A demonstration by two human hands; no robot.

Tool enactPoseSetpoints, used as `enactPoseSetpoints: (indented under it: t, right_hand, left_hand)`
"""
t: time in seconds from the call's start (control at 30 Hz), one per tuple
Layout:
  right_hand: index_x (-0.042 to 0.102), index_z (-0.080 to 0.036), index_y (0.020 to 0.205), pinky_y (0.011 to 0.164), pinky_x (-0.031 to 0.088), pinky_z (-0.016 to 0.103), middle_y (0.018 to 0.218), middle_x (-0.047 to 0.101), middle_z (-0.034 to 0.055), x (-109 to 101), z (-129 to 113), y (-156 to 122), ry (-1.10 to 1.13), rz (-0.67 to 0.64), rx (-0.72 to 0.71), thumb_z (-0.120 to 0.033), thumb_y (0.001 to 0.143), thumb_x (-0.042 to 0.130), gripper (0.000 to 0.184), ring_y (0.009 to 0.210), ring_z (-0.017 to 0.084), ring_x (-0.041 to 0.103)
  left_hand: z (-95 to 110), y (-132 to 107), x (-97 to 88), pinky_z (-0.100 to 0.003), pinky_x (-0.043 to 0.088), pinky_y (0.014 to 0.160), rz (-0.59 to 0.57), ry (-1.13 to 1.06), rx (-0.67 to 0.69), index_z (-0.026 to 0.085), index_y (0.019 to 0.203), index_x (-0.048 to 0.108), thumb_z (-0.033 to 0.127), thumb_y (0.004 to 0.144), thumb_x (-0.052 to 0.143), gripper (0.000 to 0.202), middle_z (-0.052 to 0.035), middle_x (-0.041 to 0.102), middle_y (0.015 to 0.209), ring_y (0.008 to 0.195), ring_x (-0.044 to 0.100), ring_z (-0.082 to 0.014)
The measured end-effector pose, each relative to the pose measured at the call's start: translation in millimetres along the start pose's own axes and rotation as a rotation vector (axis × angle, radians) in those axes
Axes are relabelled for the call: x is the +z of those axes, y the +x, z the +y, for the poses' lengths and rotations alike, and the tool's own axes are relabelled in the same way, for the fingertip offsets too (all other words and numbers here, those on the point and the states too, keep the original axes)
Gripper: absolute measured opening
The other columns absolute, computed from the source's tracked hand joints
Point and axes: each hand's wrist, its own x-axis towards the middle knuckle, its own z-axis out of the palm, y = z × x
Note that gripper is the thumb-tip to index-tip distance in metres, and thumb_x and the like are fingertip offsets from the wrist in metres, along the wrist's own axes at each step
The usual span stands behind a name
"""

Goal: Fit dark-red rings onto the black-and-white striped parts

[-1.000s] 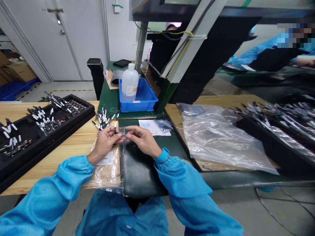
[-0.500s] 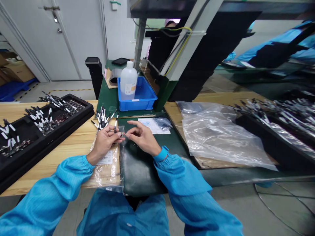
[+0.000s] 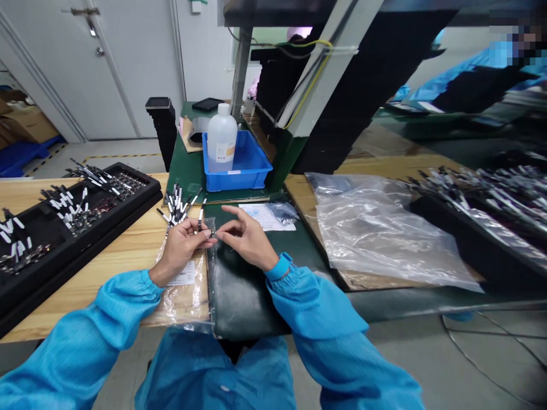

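Observation:
Between its thumb and fingers, my left hand pinches a thin black-and-white flex cable that sticks up above the knuckles. A tiny dark connector end pokes out from the fingertips towards the right. My right hand meets it there, thumb and forefinger pressed together at that end; whatever lies between them is too small to make out. Just behind my left hand, a bunch of similar cables rests on a clear plastic bag with a white label.
On the left sits a black foam tray holding more cables. A blue bin with a white bottle stands behind. Right are a printed sheet, a large plastic bag and another loaded black tray. A slanted post rises behind.
My right thumb and forefinger have closed in slightly on the connector end. My left hand keeps its grip on the flex cable, and the view has shifted a little.

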Motion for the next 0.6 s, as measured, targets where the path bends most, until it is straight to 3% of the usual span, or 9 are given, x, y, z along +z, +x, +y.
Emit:
enactPoseSetpoints:
  t: [0.6]
  right_hand:
    - [0.049,-0.018,0.137,0.079,0.055,0.032,0.085,0.075,0.0018,0.2,0.9,-1.0,-0.058,-0.001,-0.003,-0.021,0.082,0.068,0.059,0.079,0.017,0.071]
  left_hand:
    - [-0.3,-1.2,1.2,-0.024,0.063,0.070,0.002,0.080,0.007,0.015,0.084,0.063,0.036,0.070,0.087,0.035,-0.0017,0.071,0.081,0.072,0.076,-0.0175]
